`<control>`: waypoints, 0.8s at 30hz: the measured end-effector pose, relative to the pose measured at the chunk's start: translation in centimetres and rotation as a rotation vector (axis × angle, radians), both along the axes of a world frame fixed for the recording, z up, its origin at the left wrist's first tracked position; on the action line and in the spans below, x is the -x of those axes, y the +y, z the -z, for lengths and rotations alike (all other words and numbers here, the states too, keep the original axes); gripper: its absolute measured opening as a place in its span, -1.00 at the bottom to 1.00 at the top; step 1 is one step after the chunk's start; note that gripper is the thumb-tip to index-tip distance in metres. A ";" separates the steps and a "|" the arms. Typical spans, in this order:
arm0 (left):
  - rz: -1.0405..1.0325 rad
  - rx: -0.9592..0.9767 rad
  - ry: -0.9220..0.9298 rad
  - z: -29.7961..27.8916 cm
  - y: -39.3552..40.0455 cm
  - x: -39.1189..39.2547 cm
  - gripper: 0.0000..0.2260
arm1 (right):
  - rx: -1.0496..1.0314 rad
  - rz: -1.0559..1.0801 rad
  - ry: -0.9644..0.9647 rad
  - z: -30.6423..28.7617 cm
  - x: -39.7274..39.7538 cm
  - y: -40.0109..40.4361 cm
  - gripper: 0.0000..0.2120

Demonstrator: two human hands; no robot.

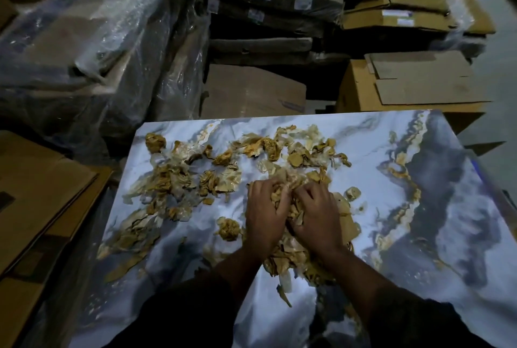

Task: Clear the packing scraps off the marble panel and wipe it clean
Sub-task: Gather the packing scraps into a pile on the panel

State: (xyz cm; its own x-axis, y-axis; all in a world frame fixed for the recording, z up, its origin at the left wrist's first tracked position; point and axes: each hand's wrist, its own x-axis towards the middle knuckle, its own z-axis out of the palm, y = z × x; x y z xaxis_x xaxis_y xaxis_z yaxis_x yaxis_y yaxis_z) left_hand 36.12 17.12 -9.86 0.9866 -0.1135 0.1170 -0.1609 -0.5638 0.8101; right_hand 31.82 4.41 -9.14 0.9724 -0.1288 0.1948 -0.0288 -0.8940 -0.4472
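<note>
Because the scraps [212,177] lie scattered over the near and left part of the marble panel [447,180], we work from the head view with both hands side by side at the middle of the mess. Our left hand [264,217] and right hand [316,219] sit close together, almost touching, fingers curled down into one clump of crumpled brown paper and clear film [291,235], so each hand grips part of the same heap. We judge this a gathering grip: pressing the loose bits into one bundle lets us lift more at once. Balled pieces, such as the one at the far left corner [155,143], lie well apart from the hands and remain to be collected. The panel rests flat among cardboard boxes [414,82] and wrapped bundles [98,40], its right side bare. We see no cloth, so wiping looks not yet begun.
</note>
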 end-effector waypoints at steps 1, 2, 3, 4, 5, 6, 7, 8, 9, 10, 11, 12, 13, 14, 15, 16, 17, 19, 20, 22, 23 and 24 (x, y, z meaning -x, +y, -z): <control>0.010 0.018 0.005 0.3 0.1 0.2 -0.71 | 0.024 -0.003 0.002 0.1 0.1 0.0 -0.53; 0.012 0.025 0.003 0.4 0.1 0.3 -0.72 | 0.040 -0.006 0.008 0.2 0.1 -0.1 -0.51; 0.012 0.026 -0.001 0.5 0.1 0.3 -0.73 | 0.049 -0.013 0.019 0.2 0.0 -0.1 -0.48; 0.012 0.032 0.006 0.4 0.1 0.3 -0.74 | 0.051 -0.025 0.036 0.1 0.0 -0.2 -0.46; 0.007 0.053 0.024 0.4 0.1 0.2 -0.74 | 0.046 -0.041 0.055 0.0 -0.1 -0.4 -0.43; -0.005 0.080 0.052 0.3 0.1 0.1 -0.73 | 0.034 -0.059 0.071 -0.2 -0.2 -0.6 -0.40; -0.020 0.110 0.080 0.2 0.2 -0.1 -0.73 | 0.014 -0.080 0.081 -0.3 -0.3 -0.9 -0.38; -0.033 0.135 0.104 0.1 0.4 -0.3 -0.73 | -0.010 -0.098 0.085 -0.5 -0.4 -1.3 -0.37; -0.038 0.150 0.113 0.0 0.6 -0.4 -0.73 | -0.031 -0.111 0.084 -0.8 -0.3 -1.6 -0.36; -0.042 0.147 0.105 -0.2 0.8 -0.4 -0.74 | -0.046 -0.120 0.084 -1.0 -0.2 -2.0 -0.34; -0.051 0.128 0.082 -0.5 0.9 -0.4 -0.76 | -0.057 -0.125 0.087 -1.2 0.0 -2.5 -0.29; -0.068 0.101 0.057 -0.8 1.0 -0.4 -0.77 | -0.069 -0.127 0.090 -1.5 0.2 -2.9 -0.25; -0.090 0.081 0.035 -1.1 1.1 -0.3 -0.76 | -0.085 -0.128 0.089 -1.7 0.4 -3.3 -0.21; -0.112 0.072 0.014 -1.4 1.2 -0.3 -0.73 | -0.102 -0.129 0.083 -1.9 0.6 -3.6 -0.19; -0.121 0.072 -0.014 -1.4 1.4 -0.4 -0.70 | -0.118 -0.130 0.077 -2.1 0.7 -3.8 -0.17; -0.109 0.071 -0.059 -1.5 1.6 -0.4 -0.68 | -0.132 -0.130 0.072 -2.2 0.9 -4.0 -0.16; -0.074 0.059 -0.108 -1.4 1.8 -0.6 -0.66 | -0.145 -0.129 0.067 -2.2 1.0 -4.0 -0.17; 0.041 0.004 -0.175 -1.3 2.1 -0.9 -0.67 | -0.160 -0.126 0.055 -2.2 1.3 -3.8 -0.20; 0.110 -0.034 -0.182 -1.3 2.2 -1.0 -0.68 | -0.163 -0.120 0.054 -2.1 1.4 -3.6 -0.22; 0.230 -0.088 -0.173 -1.2 2.3 -1.0 -0.64 | -0.172 -0.106 0.064 -1.7 1.4 -3.2 -0.29; 0.264 -0.095 -0.155 -1.0 2.3 -0.8 -0.61 | -0.181 -0.099 0.069 -1.3 1.3 -2.9 -0.33; 0.287 -0.093 -0.135 -0.8 2.3 -0.5 -0.60 | -0.185 -0.092 0.075 -0.9 1.3 -2.6 -0.37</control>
State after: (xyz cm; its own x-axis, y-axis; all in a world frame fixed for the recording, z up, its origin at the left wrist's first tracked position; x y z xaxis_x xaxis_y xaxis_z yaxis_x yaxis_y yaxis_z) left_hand 36.65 19.46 -9.10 0.8890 -0.4012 0.2210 -0.4267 -0.5503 0.7177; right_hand 30.49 1.83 -8.28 0.9926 -0.0652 0.1028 0.0102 -0.7970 -0.6039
